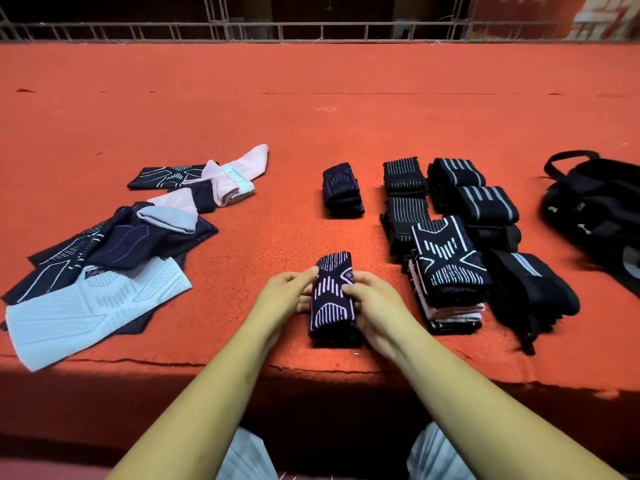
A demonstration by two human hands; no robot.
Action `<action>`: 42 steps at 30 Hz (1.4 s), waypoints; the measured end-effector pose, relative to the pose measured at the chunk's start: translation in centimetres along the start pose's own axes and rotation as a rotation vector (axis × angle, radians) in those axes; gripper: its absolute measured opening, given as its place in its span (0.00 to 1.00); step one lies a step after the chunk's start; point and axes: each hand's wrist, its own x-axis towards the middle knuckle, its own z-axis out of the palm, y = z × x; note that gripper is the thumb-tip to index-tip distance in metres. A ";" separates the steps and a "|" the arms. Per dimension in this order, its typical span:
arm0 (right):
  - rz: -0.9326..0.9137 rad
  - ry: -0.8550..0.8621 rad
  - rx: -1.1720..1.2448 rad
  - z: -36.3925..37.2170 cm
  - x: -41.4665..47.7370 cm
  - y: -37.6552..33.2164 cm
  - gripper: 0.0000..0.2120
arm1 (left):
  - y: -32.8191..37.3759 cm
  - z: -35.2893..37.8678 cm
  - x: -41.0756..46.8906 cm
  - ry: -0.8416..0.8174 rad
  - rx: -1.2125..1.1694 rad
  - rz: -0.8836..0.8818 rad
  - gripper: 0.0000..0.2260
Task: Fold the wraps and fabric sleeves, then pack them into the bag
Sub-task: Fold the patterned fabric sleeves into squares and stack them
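Head view, roughly midway: fingers (356,289) of left hand (287,292) and right hand (374,301) curled round a folded dark sleeve (333,299) at lower centre; folded stacks (450,261) right, unfolded pile (104,258) left, bag (595,209) far right, seemingly not yet packed.

Bare red carpet (311,98) beyond unfolded pile (104,254), folded stacks (450,237).

The surface (311,98) is covered in matt, fuzzy red-orange felt-like cloth. The folded sleeve (333,296) is ribbed knit fabric, dark with pale woven lines. The bag (595,202) is matt black cloth. The railing (311,31) is painted metal.
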 end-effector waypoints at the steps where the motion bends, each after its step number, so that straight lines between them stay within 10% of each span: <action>1: 0.005 -0.043 0.061 0.1 -0.1 -0.3 0.12 | 0.2 0.2 -0.2 -0.041 -0.082 -0.027 0.10; 5: 0.003 -0.036 0.113 0.4 0.2 -0.4 0.10 | 0.4 0.7 -0.6 -0.074 -0.471 -0.111 0.11; 13: -0.379 0.267 -0.674 0.6 1.9 -2.1 0.05 | 2.9 1.7 1.1 0.179 -0.503 0.111 0.05; 17: -0.334 0.138 -0.529 2.2 2.9 -5.2 0.05 | 5.4 2.1 2.4 0.115 -0.542 0.154 0.03; 27: -0.400 0.129 -0.537 3.9 8.6 -14.7 0.08 | 12.4 3.4 9.5 -0.042 -0.215 0.217 0.09; 42: -0.294 0.257 -1.001 1.4 25.1 -18.4 0.13 | 11.7 5.3 25.7 0.152 0.200 0.322 0.11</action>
